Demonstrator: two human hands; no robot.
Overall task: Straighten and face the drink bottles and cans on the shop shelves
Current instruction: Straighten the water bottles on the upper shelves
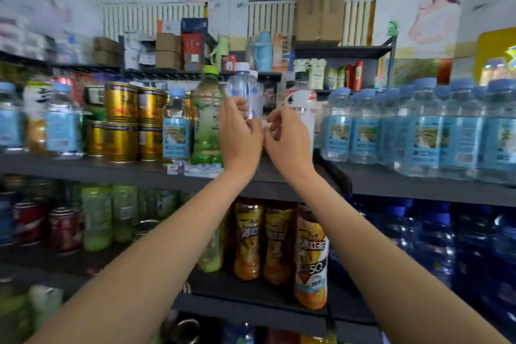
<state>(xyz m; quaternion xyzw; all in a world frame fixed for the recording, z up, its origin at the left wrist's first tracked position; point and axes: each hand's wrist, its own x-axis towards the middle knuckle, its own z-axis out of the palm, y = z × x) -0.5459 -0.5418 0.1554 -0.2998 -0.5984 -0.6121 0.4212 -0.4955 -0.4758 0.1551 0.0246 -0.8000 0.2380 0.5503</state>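
A dark shelf point(111, 169) carried a block of blue-labelled water bottles point(424, 131) at the right and stacked gold cans point(122, 120) at the left, with a green-capped bottle point(208, 117) near the middle. Just right of it stood a clear white-capped bottle point(245, 86); the left hand point(240, 137) curled its fingers around the bottle's lower body. The right hand point(287, 139) was beside it, fingers loosely bent; whether they touched the bottle could not be told.

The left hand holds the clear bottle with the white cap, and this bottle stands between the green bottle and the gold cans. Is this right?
Not quite. In the head view the left hand does hold the clear bottle, but it stands between the green bottle and the white bottle. The gold cans are further left.
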